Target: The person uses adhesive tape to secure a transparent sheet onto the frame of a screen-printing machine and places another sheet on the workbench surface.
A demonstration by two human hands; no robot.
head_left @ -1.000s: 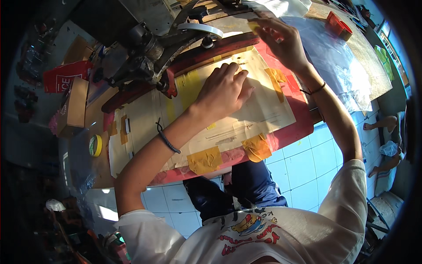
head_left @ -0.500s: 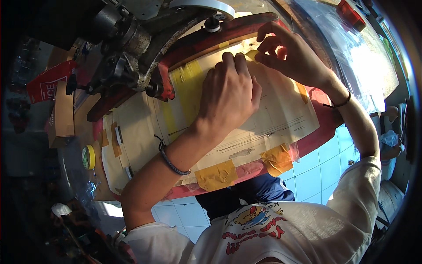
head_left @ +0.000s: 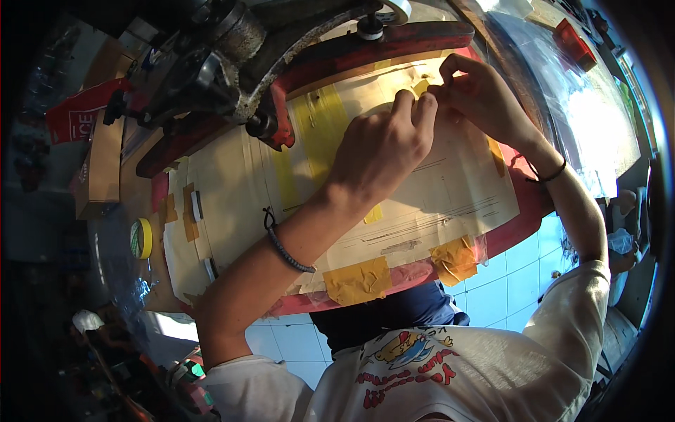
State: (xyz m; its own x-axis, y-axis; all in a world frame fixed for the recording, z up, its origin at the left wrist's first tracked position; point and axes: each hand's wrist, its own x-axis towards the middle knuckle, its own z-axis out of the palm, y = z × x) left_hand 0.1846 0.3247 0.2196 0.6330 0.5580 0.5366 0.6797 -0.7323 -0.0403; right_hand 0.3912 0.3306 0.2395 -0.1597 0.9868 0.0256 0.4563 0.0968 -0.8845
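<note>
A large tan paper sheet with ruled dark lines lies on a red board. My left hand is over the sheet's far part, its fingers curled and closed, the fingertips turned away. Close by on the right, my right hand pinches thumb and fingers together. A small yellow tape piece shows between the two hands, at the right fingertips. What the left fingertips grip is hidden. Wide yellow tape crosses the sheet, left of my left hand. Orange-brown tape holds its near edge.
A heavy dark metal machine arm overhangs the sheet's far left, beside a red bar. A yellow tape roll stands at left, near a cardboard box. Clear plastic covers the surface at right, with a red tray.
The view has shifted slightly. My left hand has moved right across the sheet, toward the right hand. The right fingers, spread earlier, have drawn together.
</note>
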